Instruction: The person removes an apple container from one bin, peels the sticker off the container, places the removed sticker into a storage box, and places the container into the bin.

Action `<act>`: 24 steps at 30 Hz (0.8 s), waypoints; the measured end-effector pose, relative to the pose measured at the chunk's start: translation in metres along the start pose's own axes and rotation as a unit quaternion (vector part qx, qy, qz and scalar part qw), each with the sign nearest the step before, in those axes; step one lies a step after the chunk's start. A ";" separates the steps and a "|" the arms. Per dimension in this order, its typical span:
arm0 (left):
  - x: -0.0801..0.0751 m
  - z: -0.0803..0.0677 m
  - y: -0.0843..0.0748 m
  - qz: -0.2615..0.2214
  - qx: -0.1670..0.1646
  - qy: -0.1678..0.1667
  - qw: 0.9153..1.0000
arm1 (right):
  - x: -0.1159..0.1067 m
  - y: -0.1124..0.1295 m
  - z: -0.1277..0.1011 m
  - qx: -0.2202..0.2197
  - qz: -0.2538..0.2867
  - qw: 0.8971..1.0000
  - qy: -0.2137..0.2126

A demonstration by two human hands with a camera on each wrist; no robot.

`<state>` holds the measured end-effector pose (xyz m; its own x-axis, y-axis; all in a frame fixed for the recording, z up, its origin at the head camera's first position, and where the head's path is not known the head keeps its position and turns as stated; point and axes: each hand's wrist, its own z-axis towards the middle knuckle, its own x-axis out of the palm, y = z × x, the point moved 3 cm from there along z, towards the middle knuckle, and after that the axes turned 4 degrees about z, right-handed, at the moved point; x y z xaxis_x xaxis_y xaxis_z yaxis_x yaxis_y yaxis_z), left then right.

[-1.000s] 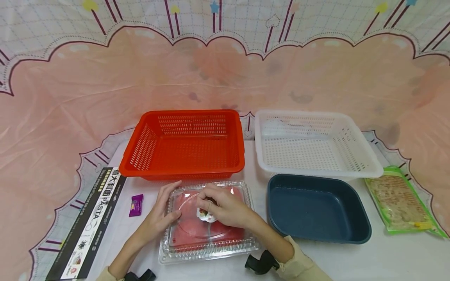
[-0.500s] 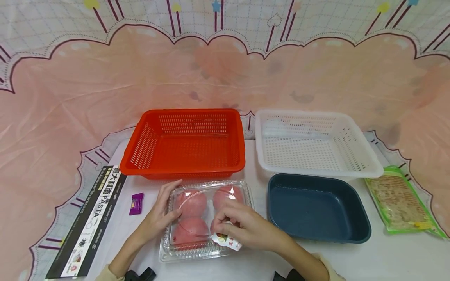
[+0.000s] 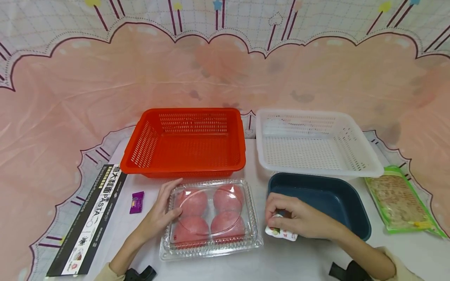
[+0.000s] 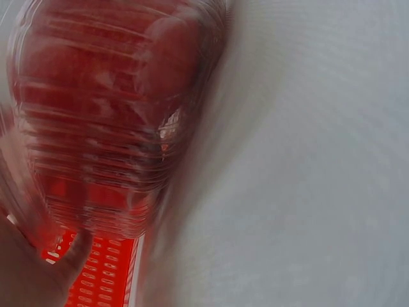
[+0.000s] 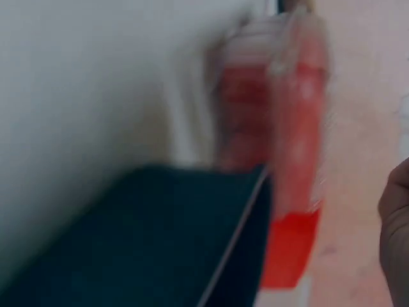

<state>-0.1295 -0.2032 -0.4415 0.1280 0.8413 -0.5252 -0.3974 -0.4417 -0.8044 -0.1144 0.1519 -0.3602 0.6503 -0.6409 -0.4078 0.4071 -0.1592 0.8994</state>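
In the head view a clear plastic clamshell box (image 3: 211,253) with several round pinkish-red fruits (image 3: 191,203) inside stands at the front middle. My left hand (image 3: 163,214) rests along the box's left side, its fingers fairly straight and the thumb on the lid. To the right, my right hand (image 3: 299,218) pinches a small white printed packet (image 3: 281,233) over the front left edge of a dark blue basin (image 3: 320,203). Fingers hide part of the packet. The left wrist view shows the box (image 4: 96,128) up close, and the right wrist view is blurred.
Behind stand a red basket (image 3: 193,152) and a white basket (image 3: 306,152). On the left lie a long black-and-white pasta box (image 3: 91,218) and a small purple wrapped sweet (image 3: 136,202). A green-edged food bag (image 3: 400,201) lies far right.
My right hand has moved off the clamshell lid to the right with the white packet, as far as the blue basin's edge. The left hand has stayed at the box.
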 end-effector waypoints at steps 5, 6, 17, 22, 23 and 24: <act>0.000 0.000 0.000 0.000 -0.005 0.001 1.000 | -0.031 -0.028 -0.015 0.032 0.030 0.999 0.028; 0.000 0.000 0.000 -0.001 -0.005 0.001 1.000 | -0.035 -0.034 -0.017 0.031 0.030 0.998 0.035; 0.000 0.000 0.000 -0.002 -0.003 -0.001 1.000 | -0.056 -0.079 -0.020 0.051 -0.028 0.990 0.125; 0.000 0.001 0.000 0.000 -0.004 -0.001 1.000 | -0.061 -0.095 -0.018 0.079 -0.040 0.984 0.152; 0.000 0.001 0.000 0.000 -0.005 -0.001 1.000 | -0.061 -0.096 -0.018 0.084 -0.036 0.983 0.157; 0.000 0.001 0.000 0.000 -0.006 -0.001 1.000 | -0.062 -0.097 -0.017 0.090 -0.033 0.982 0.162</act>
<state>-0.1299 -0.2028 -0.4415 0.1262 0.8424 -0.5239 -0.3862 -0.4447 -0.8081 -0.1833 0.2197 -0.4253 0.8080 -0.3574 -0.4685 0.3545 -0.3402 0.8710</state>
